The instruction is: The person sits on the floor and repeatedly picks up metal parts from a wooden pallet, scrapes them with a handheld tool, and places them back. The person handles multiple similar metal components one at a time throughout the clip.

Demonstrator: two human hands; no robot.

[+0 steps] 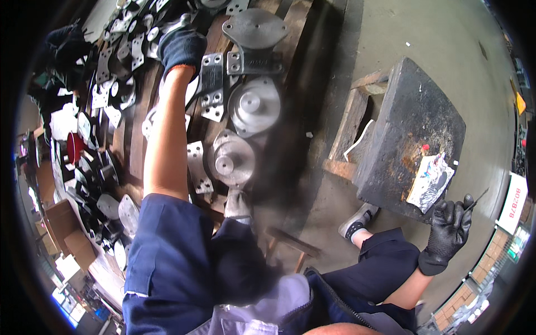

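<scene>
My left hand (181,49), in a dark blue knit glove, reaches far out over wooden boards loaded with metal castings. Its fingers are closed at the edge of a grey metal part (180,23), mostly hidden by the glove. Out to the right, my right hand (446,231) wears a black glove and pinches a thin dark stick-like tool (477,199), pointing up and right. Nearest to that hand is a dark block-like stand (416,106), with a paint-smeared white sheet (430,181) on its top. Two round-bossed castings (254,105) lie nearer me, right of my left forearm.
A flat-topped casting (255,30) stands at the far end of the boards (137,151). Several bracket plates (212,81) lie around my left arm. Beside my legs is a small wooden frame (290,241). An open cardboard box (70,234) sits at left.
</scene>
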